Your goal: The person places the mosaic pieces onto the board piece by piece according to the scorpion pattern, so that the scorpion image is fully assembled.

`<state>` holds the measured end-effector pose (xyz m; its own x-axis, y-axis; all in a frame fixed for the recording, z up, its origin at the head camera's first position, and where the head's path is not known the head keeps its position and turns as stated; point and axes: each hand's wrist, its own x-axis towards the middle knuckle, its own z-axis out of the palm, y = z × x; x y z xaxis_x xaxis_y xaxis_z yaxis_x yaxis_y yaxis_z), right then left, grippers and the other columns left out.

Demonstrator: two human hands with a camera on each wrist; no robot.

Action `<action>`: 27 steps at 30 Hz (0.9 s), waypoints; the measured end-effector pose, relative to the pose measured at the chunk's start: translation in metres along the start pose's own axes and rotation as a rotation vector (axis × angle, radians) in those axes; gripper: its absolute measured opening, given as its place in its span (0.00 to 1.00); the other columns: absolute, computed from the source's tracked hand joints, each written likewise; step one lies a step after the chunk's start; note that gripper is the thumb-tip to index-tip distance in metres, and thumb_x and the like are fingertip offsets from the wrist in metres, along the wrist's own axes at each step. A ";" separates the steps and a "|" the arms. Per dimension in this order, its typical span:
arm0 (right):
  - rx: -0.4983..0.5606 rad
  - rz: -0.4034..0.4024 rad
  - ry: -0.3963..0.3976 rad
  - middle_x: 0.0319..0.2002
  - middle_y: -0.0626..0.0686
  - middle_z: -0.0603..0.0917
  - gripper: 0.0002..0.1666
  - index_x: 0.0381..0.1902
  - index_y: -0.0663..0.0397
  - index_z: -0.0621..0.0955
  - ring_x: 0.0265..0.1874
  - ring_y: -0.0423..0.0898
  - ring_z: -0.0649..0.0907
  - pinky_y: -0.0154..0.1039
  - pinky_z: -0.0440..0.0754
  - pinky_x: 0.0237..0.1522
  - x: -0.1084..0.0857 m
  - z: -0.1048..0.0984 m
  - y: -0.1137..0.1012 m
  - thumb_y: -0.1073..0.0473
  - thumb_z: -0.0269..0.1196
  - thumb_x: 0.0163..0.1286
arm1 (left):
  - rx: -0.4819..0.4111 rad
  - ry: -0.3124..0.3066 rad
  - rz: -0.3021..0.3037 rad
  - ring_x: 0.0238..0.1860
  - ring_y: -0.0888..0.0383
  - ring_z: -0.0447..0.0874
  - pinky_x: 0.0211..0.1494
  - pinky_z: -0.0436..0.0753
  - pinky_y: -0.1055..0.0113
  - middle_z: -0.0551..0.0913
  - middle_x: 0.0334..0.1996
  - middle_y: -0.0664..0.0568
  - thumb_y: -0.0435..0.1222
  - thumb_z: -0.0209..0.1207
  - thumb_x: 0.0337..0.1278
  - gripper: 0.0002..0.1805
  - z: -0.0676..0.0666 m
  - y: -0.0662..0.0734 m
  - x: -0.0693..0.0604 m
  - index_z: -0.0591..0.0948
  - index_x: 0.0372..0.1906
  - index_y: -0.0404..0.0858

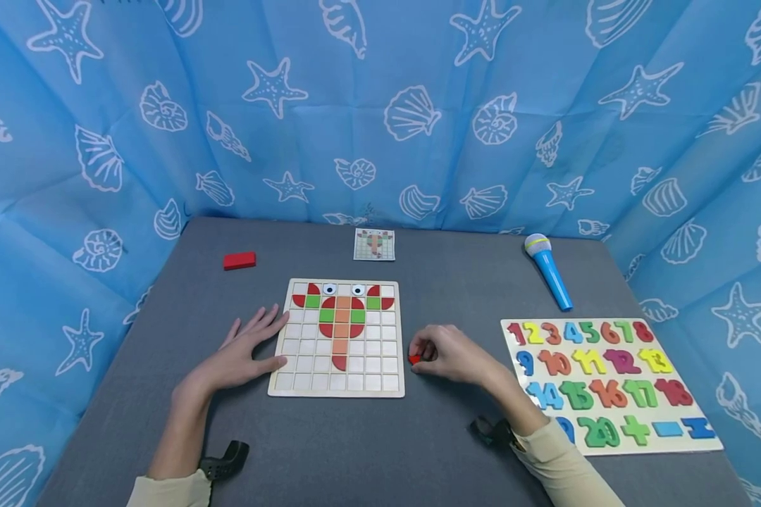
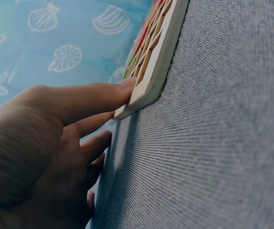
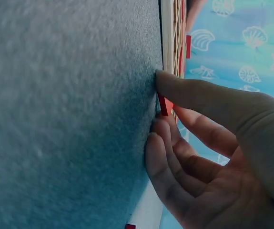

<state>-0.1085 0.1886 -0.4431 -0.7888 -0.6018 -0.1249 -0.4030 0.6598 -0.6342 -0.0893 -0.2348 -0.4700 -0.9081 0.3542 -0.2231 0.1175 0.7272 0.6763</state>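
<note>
A square wooden grid board (image 1: 368,384) lies on the grey table, with red, green and orange tiles and two eye tiles forming a figure in its upper and middle cells. My left hand (image 1: 244,352) rests at the board's left side, its fingers spread and its thumb touching the edge; the left wrist view shows that thumb on the board's rim (image 2: 149,86). Just right of the board, my right hand (image 1: 450,354) pinches a small red tile (image 3: 166,105) close to the tabletop. The tile's exact shape is mostly hidden by the fingers.
A picture card (image 1: 374,245) lies behind the board. A red block (image 1: 239,260) sits at the back left. To the right are a blue toy microphone (image 1: 552,274) and a number puzzle board (image 1: 621,449), partly under my right forearm. A blue curtain (image 1: 380,141) borders the table.
</note>
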 end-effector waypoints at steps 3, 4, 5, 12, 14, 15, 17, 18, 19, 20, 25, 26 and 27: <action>0.020 -0.017 0.000 0.38 0.49 0.89 0.08 0.42 0.53 0.87 0.34 0.35 0.84 0.30 0.86 0.39 -0.001 0.001 -0.002 0.62 0.77 0.68 | 0.000 0.002 0.002 0.90 0.29 0.36 0.85 0.28 0.24 0.49 0.89 0.35 0.53 0.67 0.71 0.49 0.001 -0.001 0.000 0.59 0.88 0.43; 0.024 -0.025 0.002 0.37 0.49 0.89 0.08 0.42 0.53 0.87 0.34 0.34 0.84 0.30 0.87 0.39 -0.002 0.001 -0.002 0.63 0.77 0.68 | 0.001 0.002 0.002 0.90 0.29 0.36 0.85 0.28 0.25 0.49 0.89 0.35 0.53 0.67 0.71 0.49 0.001 -0.002 0.000 0.59 0.88 0.44; 0.029 -0.030 0.004 0.37 0.49 0.89 0.08 0.42 0.53 0.87 0.34 0.33 0.84 0.30 0.87 0.39 -0.002 0.001 -0.002 0.63 0.77 0.68 | 0.002 0.003 0.002 0.90 0.29 0.36 0.85 0.28 0.25 0.49 0.89 0.35 0.53 0.67 0.71 0.49 0.001 -0.002 0.001 0.59 0.88 0.44; 0.059 -0.065 0.006 0.39 0.49 0.90 0.07 0.45 0.53 0.89 0.35 0.32 0.83 0.30 0.87 0.41 -0.002 0.002 -0.001 0.64 0.75 0.70 | 0.002 0.005 0.007 0.90 0.29 0.37 0.85 0.28 0.25 0.50 0.89 0.35 0.53 0.67 0.71 0.49 0.002 -0.002 0.000 0.59 0.88 0.44; 0.087 -0.068 0.012 0.40 0.49 0.90 0.07 0.46 0.53 0.90 0.35 0.33 0.83 0.30 0.87 0.42 -0.002 0.001 -0.003 0.65 0.74 0.70 | 0.006 0.007 0.005 0.90 0.29 0.37 0.85 0.28 0.25 0.49 0.89 0.35 0.53 0.67 0.71 0.49 0.002 -0.002 0.000 0.59 0.88 0.44; 0.101 -0.071 0.015 0.40 0.49 0.90 0.07 0.46 0.53 0.90 0.35 0.33 0.83 0.29 0.86 0.42 -0.001 0.001 -0.004 0.65 0.74 0.71 | 0.007 0.008 0.003 0.90 0.29 0.37 0.85 0.28 0.25 0.49 0.89 0.35 0.53 0.67 0.71 0.49 0.002 -0.003 0.001 0.59 0.88 0.44; 0.133 -0.081 0.020 0.40 0.49 0.91 0.07 0.46 0.54 0.90 0.35 0.33 0.83 0.29 0.86 0.41 0.002 0.001 -0.007 0.65 0.73 0.71 | 0.007 0.007 0.002 0.90 0.29 0.36 0.85 0.28 0.24 0.49 0.89 0.35 0.53 0.67 0.71 0.49 0.002 -0.003 0.001 0.59 0.88 0.44; 0.146 -0.089 0.020 0.40 0.50 0.91 0.07 0.46 0.54 0.90 0.35 0.33 0.83 0.29 0.86 0.40 0.003 0.001 -0.009 0.66 0.73 0.72 | 0.006 0.006 0.001 0.90 0.29 0.36 0.85 0.28 0.24 0.49 0.89 0.35 0.53 0.67 0.71 0.49 0.002 -0.003 0.001 0.59 0.88 0.44; 0.160 -0.093 0.018 0.40 0.50 0.91 0.07 0.46 0.55 0.90 0.34 0.33 0.83 0.29 0.86 0.40 0.006 0.002 -0.012 0.66 0.73 0.72 | 0.003 0.005 0.001 0.90 0.29 0.36 0.85 0.28 0.24 0.49 0.89 0.35 0.54 0.67 0.70 0.49 0.002 -0.002 0.000 0.59 0.88 0.44; 0.170 -0.100 0.015 0.40 0.51 0.91 0.07 0.46 0.55 0.90 0.34 0.33 0.83 0.29 0.86 0.40 0.008 0.002 -0.015 0.66 0.73 0.72 | -0.001 0.007 0.002 0.90 0.29 0.36 0.85 0.28 0.24 0.50 0.89 0.35 0.54 0.68 0.70 0.49 0.002 -0.002 0.000 0.59 0.88 0.44; 0.224 -0.094 -0.006 0.40 0.50 0.92 0.08 0.46 0.55 0.90 0.30 0.34 0.84 0.28 0.85 0.39 0.025 0.008 -0.028 0.67 0.73 0.71 | -0.028 0.025 0.026 0.90 0.29 0.37 0.85 0.28 0.24 0.51 0.89 0.34 0.53 0.68 0.69 0.49 0.003 -0.005 0.000 0.60 0.87 0.45; 0.230 -0.097 -0.008 0.40 0.50 0.93 0.07 0.45 0.55 0.90 0.30 0.34 0.85 0.28 0.85 0.39 0.028 0.009 -0.031 0.67 0.73 0.71 | -0.031 0.028 0.029 0.89 0.29 0.38 0.85 0.28 0.24 0.51 0.89 0.34 0.53 0.69 0.69 0.49 0.003 -0.005 0.000 0.60 0.87 0.45; 0.233 -0.096 -0.010 0.40 0.50 0.93 0.07 0.45 0.55 0.90 0.30 0.34 0.86 0.28 0.85 0.39 0.031 0.011 -0.033 0.67 0.72 0.71 | -0.034 0.028 0.033 0.89 0.28 0.38 0.85 0.28 0.24 0.51 0.88 0.33 0.53 0.69 0.69 0.49 0.004 -0.005 0.000 0.60 0.87 0.45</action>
<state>-0.1148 0.1430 -0.4349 -0.7471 -0.6619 -0.0617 -0.3573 0.4780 -0.8024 -0.0888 -0.2361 -0.4761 -0.9150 0.3606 -0.1810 0.1342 0.6951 0.7063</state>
